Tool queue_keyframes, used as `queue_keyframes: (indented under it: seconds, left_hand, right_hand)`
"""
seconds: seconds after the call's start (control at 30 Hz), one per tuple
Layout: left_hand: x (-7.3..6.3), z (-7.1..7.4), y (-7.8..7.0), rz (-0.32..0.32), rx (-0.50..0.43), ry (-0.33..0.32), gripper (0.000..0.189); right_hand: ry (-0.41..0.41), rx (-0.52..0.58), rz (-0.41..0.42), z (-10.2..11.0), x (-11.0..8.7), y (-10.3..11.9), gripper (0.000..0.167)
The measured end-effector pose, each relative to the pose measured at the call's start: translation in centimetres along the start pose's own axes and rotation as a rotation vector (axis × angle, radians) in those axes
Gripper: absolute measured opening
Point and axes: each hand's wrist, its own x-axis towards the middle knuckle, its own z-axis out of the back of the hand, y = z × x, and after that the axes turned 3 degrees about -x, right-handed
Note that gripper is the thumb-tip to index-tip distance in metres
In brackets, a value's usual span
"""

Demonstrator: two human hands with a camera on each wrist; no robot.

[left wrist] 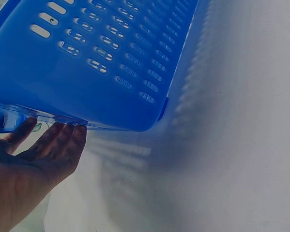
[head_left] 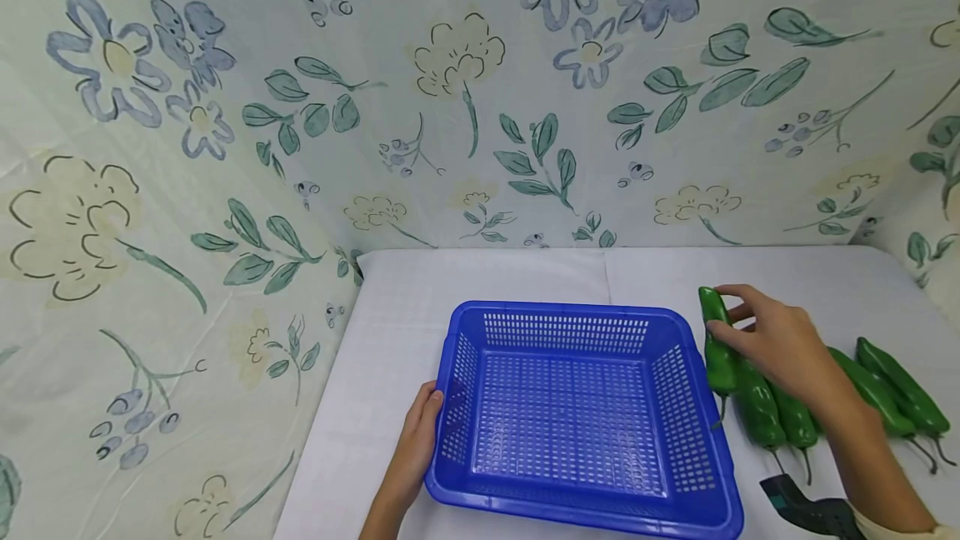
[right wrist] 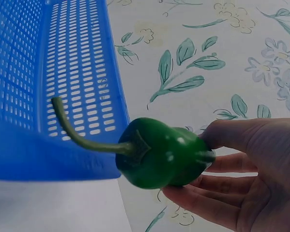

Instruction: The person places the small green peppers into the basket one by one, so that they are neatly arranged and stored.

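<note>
A green pepper (head_left: 718, 369) is being pinched by the right hand (head_left: 780, 340) beside a blue basket (head_left: 566, 423). The basket's left rim (head_left: 448, 352) is being gripped by the left hand (head_left: 411, 444).

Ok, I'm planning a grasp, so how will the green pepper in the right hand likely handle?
The green pepper likely feels slippery, given its glossy skin. It is probably stiff: it shows no sag, pinched by the right hand. Its rounded body may roll if pushed.
</note>
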Motion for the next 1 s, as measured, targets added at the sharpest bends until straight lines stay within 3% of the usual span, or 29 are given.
queue_keyframes:
  seconds: [0.5, 1.0]
  left_hand:
    - [-0.1, 0.0, 0.0, 0.0, -0.006, 0.007, 0.043]
    - [0.0, 0.1, 0.0, 0.003, -0.013, 0.015, 0.044]
  right_hand:
    - [0.082, 0.088, 0.014, -1.1, 0.9, 2.8, 0.056]
    - [0.149, 0.248, 0.055, -3.4, 1.7, 5.7, 0.05]
